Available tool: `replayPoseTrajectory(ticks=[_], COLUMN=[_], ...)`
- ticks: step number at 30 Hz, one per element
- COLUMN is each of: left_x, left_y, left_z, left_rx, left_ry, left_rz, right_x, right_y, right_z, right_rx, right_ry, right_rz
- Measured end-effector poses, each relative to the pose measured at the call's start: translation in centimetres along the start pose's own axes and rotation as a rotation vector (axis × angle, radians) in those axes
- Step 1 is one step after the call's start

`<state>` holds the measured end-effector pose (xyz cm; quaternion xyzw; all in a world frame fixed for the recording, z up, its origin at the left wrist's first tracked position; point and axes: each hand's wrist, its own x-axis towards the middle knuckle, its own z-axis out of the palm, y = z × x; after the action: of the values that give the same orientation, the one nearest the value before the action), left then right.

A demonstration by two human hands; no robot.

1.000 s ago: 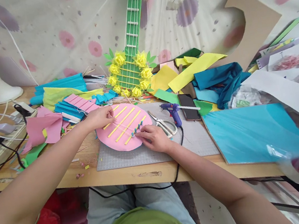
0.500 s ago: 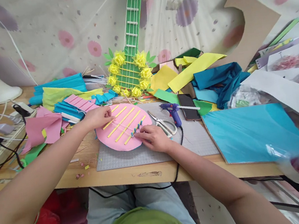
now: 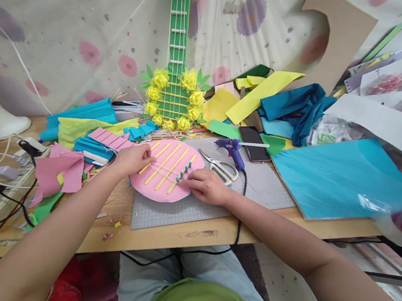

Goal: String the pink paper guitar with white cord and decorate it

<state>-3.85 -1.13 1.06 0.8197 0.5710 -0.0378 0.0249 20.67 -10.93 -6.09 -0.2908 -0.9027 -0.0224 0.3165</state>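
Observation:
A pink round board (image 3: 150, 187) with several yellow strips across it lies on a grey cutting mat (image 3: 255, 192). Small blue pegs (image 3: 182, 174) stand in a row near its right side. My left hand (image 3: 135, 158) is at the board's upper left, fingers pinched on a thin white string (image 3: 161, 168) that runs across the strips toward the pegs. At the lower right edge of the board is my right hand (image 3: 208, 185), its fingers bent together close to the pegs and the string's end; what lies between those fingertips is hidden.
Scissors (image 3: 221, 166), a purple glue gun (image 3: 235, 153) and a phone (image 3: 254, 143) lie right of the board. Behind stands a green paper guitar (image 3: 178, 64) with yellow flowers. A blue sheet pack (image 3: 343, 178) is at right, a power strip (image 3: 2, 198) at left.
My right hand's fingertips have shifted very slightly right, away from the pegs. The left hand keeps its pinch in nearly the same place.

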Motion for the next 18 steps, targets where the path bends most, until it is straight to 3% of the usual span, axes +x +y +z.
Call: replayPoseTrajectory(ticks=[7,10,12,16,18], left_x=[0.2,0.4,0.6,0.9,1.0], left_y=[-0.3,-0.7,-1.1,-1.7,-1.8], left_z=[0.0,-0.1,0.0,0.0,0.0], left_rx=[-0.017,-0.002,0.046,0.184,0.226], left_ry=[0.006,0.0,0.004,0.01,-0.001], left_rz=[0.007,0.009,-0.003,-0.035,-0.032], right_x=[-0.1,-0.2,-0.2,0.1,0.2], right_y=[-0.1,-0.3,-0.6,-1.1,-1.2], right_z=[-0.1,0.2,0.3,0.2,0.1], right_rx=[0.017,0.05,0.071,0.118,0.2], right_ry=[-0.038,-0.018,0.033,0.095,0.095], right_rz=[-0.003,0.07,0.262,0.794,0.919])
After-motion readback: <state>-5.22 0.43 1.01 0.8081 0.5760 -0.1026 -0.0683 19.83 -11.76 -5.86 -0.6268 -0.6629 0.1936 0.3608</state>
